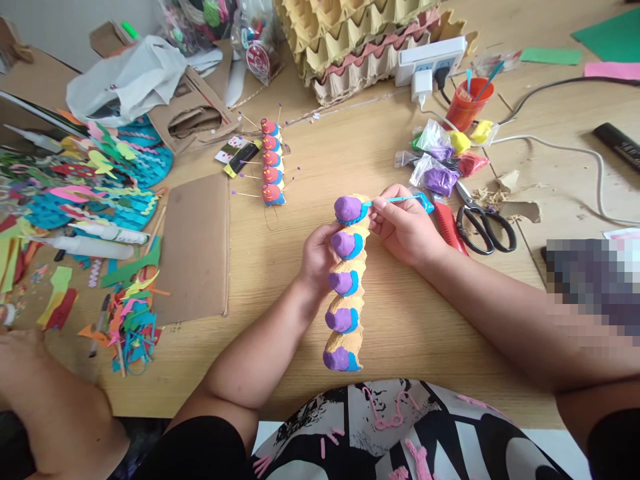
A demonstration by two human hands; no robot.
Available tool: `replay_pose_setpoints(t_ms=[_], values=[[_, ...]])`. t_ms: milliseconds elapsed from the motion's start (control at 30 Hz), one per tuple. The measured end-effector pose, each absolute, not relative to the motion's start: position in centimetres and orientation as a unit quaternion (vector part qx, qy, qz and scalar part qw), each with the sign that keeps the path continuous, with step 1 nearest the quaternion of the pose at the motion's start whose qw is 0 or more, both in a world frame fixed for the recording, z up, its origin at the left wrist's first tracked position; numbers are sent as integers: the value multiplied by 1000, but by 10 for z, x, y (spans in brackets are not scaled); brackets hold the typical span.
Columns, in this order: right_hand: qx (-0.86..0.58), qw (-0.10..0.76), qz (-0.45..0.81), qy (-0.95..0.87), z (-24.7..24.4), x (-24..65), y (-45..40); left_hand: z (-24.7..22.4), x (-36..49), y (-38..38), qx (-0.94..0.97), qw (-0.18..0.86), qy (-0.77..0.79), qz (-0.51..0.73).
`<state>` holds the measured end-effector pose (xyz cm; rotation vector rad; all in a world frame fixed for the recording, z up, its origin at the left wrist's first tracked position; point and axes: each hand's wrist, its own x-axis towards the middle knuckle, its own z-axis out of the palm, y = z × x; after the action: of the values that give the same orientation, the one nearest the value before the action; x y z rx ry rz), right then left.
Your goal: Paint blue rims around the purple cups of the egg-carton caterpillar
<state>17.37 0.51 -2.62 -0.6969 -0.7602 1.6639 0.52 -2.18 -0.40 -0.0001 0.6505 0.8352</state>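
My left hand [321,255] is closed around the upper part of an egg carton strip [356,261] from its left side. Each bump of the strip carries a purple clay cap [341,283] with blue clay [353,320] along its right side. Between thumb and fingers, my right hand [403,223] pinches a thin blue modelling tool [397,199]. The tool's tip touches the blue clay on the topmost bump. On the table beyond stands a finished-looking strip [271,163] in red and blue clay, with several thin pins sticking out.
To the right lie scissors [484,223], a red comb-like piece [449,225], bagged clay [440,180] and an orange cup [469,103]. Egg trays [345,47] and a power strip [431,60] stand behind. Cardboard [195,247] and paper scraps [133,313] lie left, near another person's arm [55,393].
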Motion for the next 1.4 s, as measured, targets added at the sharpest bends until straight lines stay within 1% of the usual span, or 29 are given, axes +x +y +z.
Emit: replay_pose_setpoints(t_ms=[167, 667, 900, 1067, 1233, 1400], values=[[-280, 548, 720, -320, -25, 175, 7, -5, 4, -22, 13, 865, 304, 398], [-296, 545, 722, -305, -28, 176, 9, 2, 9, -26, 1, 856, 342, 389], [-279, 540, 738, -294, -26, 177, 9, -1, 8, -23, 1, 843, 352, 406], [-274, 539, 744, -286, -26, 176, 9, -1, 8, -23, 23, 850, 333, 407], [-290, 535, 734, -301, -28, 176, 10, -5, 8, -20, 22, 843, 355, 403], [-290, 534, 737, -295, -29, 177, 10, -7, 6, -22, 8, 851, 337, 402]])
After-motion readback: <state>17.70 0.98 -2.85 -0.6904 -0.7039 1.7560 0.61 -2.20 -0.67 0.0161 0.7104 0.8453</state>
